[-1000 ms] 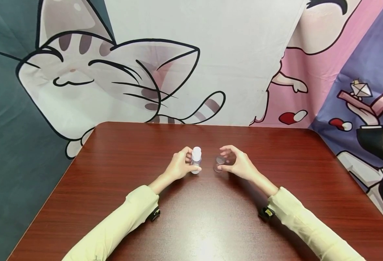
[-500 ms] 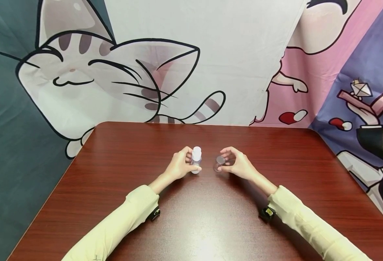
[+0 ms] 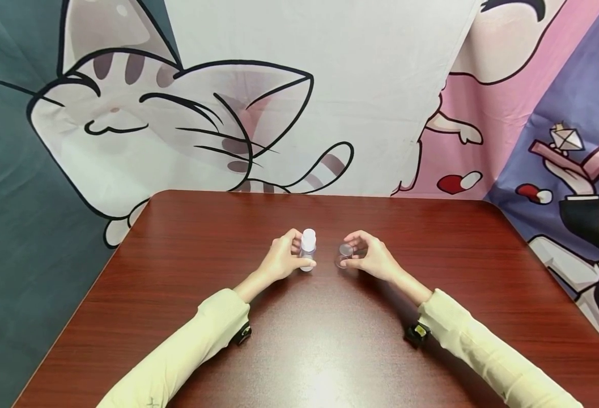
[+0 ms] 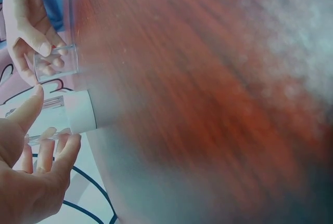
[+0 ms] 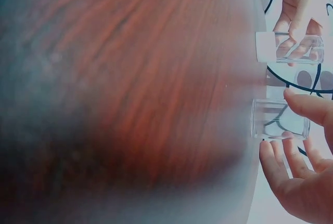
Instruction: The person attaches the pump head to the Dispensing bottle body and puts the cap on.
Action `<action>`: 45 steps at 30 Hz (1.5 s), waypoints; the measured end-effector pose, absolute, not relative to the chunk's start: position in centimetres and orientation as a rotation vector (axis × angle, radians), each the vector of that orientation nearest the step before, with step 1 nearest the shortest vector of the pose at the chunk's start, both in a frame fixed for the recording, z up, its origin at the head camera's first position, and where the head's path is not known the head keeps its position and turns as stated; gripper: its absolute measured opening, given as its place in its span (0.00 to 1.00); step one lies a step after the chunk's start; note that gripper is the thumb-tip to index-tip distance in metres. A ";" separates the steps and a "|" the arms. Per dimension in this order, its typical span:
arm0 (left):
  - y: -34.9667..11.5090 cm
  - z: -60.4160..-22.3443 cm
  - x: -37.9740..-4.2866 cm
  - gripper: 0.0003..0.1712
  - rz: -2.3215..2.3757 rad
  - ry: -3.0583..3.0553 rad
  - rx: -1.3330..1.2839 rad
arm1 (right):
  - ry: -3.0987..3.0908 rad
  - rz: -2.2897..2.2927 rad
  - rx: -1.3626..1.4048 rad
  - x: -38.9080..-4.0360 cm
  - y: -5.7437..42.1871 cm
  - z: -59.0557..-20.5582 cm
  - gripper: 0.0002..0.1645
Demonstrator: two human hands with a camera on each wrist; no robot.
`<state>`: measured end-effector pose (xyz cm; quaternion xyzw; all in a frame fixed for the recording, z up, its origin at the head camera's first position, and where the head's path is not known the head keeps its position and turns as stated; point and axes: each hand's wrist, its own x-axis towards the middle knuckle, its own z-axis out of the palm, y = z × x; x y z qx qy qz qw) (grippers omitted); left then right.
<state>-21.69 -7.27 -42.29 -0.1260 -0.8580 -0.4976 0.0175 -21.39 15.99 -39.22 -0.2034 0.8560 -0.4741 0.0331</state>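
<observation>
My left hand (image 3: 280,258) holds a small clear bottle (image 4: 49,115) with a white end (image 3: 308,238), its thumb on the near side and its fingers curled round behind. In the left wrist view the fingertips lie along the bottle's side. To the right, a small clear cup (image 5: 281,119) is between the thumb and curved fingers of my right hand (image 3: 377,258). The right wrist view has the thumb at one side of the cup and fingertips at the other. A short gap separates cup and bottle; both are over the table's middle.
A dark reddish wooden table (image 3: 202,221) with rounded far corners spreads beneath both arms. Behind it hangs a curtain (image 3: 381,113) printed with a cartoon cat and other figures. Each pale yellow sleeve (image 3: 177,345) has a small black device (image 3: 417,333) near the wrist.
</observation>
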 end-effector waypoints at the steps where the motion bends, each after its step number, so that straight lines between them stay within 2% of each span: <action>1: -7.3 -42.3 -21.7 0.28 -1.544 -2.665 -0.392 | 2.634 -1.461 -0.626 -21.4 16.0 -39.2 0.28; 13: -7.3 -42.3 -21.7 0.28 -1.536 -2.677 -0.398 | 2.653 -1.423 -0.594 -21.6 16.0 -39.5 0.26; 24: -7.2 -42.2 -21.7 0.28 -1.536 -2.682 -0.398 | 2.671 -1.406 -0.568 -23.5 17.1 -43.3 0.27; 45: -7.3 -42.1 -21.6 0.28 -1.523 -2.670 -0.424 | 2.742 -1.332 -0.602 -23.4 16.2 -42.2 0.24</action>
